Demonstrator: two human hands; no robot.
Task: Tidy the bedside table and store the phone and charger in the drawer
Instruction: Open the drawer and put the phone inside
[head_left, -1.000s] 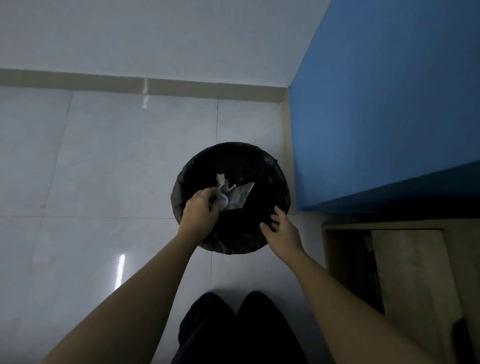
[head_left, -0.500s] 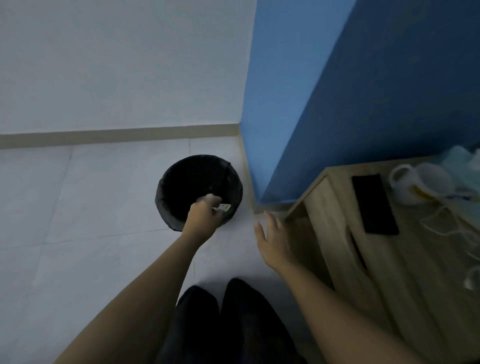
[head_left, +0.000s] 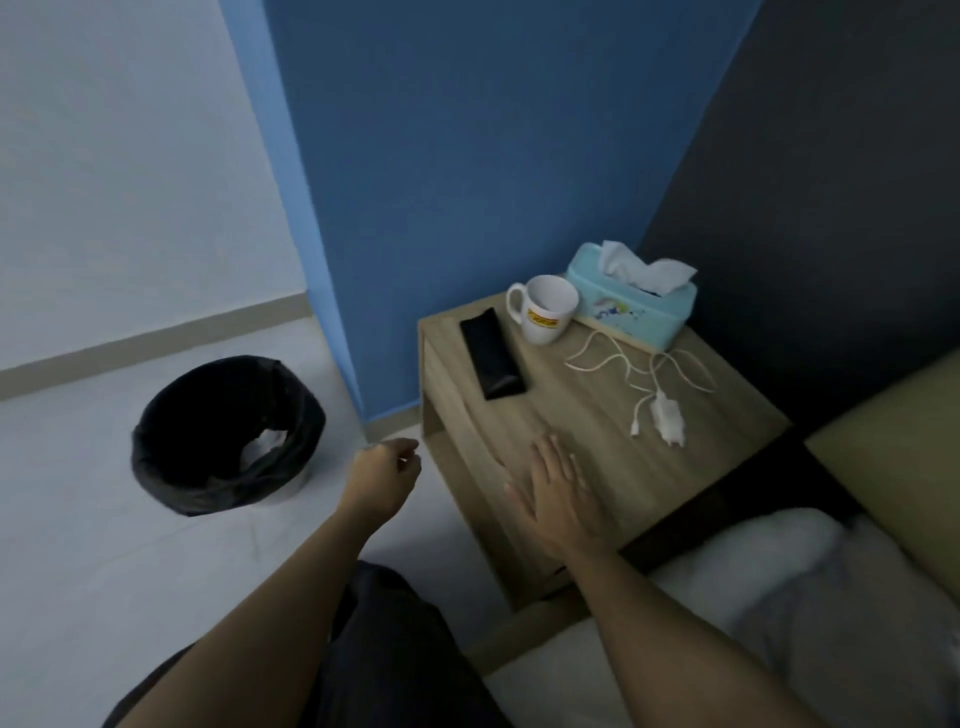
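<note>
Now right hand (head_left: 556, 491) lies flat, fingers spread, on the bedside table (head_left: 613, 467); left hand (head_left: 384, 475) hangs loosely curled, empty, beside it. Phone (head_left: 491, 359), mug (head_left: 545, 309), charger (head_left: 667, 415) on the table; tiled floor.

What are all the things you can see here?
Phone: 1, black, flat on table's left side.
Mug: 1, white, upright beside phone.
Tissue box: 1, light blue, table's back corner.
Charger: 1, white, cable loose on table's right side.
Table: 1, light wood, against blue wall.
Bin: 1, black liner, on floor, scraps inside.
Pillow: 1, white, bottom right.
Left hand: loosely curled, empty, above the floor.
Right hand: open, flat over table.
</note>
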